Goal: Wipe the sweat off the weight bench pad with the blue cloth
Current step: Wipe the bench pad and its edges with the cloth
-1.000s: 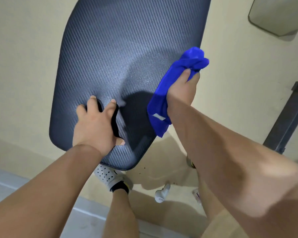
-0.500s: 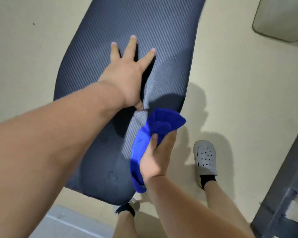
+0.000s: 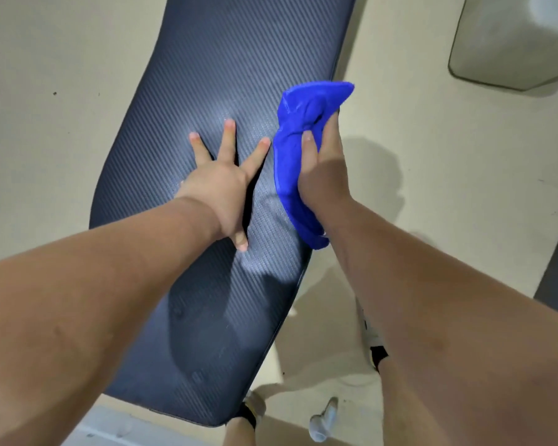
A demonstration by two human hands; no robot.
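At the right edge of the long, dark grey, ribbed-vinyl weight bench pad, the right grip is clenched around a bunched, bright blue cloth, with the thumb laid over the fabric and a tail hanging down beside the wrist. The cloth's lower part overlaps the pad's right edge and its upper corner juts out over the beige floor. Whether it presses on the vinyl or hovers just above cannot be told. The left grip is released, its fingers splayed straight and flat on the middle of the pad, just beside the cloth.

The likeliest fault is a stroke that runs along the rim only, leaving the middle and near end damp. A pale sheen near the left thumb may be moisture. Being wadded, the cloth offers a narrow face and could smear sweat instead of lifting it. The braced left grip covers part of the surface, so that patch may be skipped. The loose tail could also slip free.
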